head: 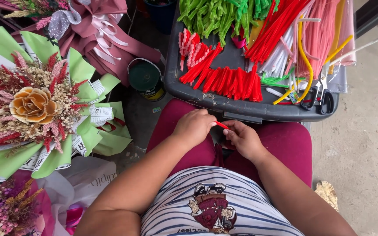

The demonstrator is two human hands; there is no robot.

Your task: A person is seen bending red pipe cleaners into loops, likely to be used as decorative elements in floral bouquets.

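A: What am I looking at in the middle?

B: A short red pipe cleaner (pixel 222 126), held over my lap just below the near rim of the dark tray (pixel 241 111). My left hand (pixel 194 126) has its grip closed over one end; my right hand (pixel 243 139) pinches the other end, fingers curled tight.

A: How would you work it well?

B: I'd judge it best to keep both pinches close to the middle, so the wire bends where I want it and doesn't kink, and to hold it clear of the tray edge.

A: And around it?

B: On the tray, cut red pieces (pixel 230 82) lie in a row nearest me, with green ones (pixel 215 15) behind them and long pink and red stems (pixel 316 35) to the right, scissors (pixel 322 98) at the corner. A bouquet in green paper (pixel 36 105) sits well off to my left
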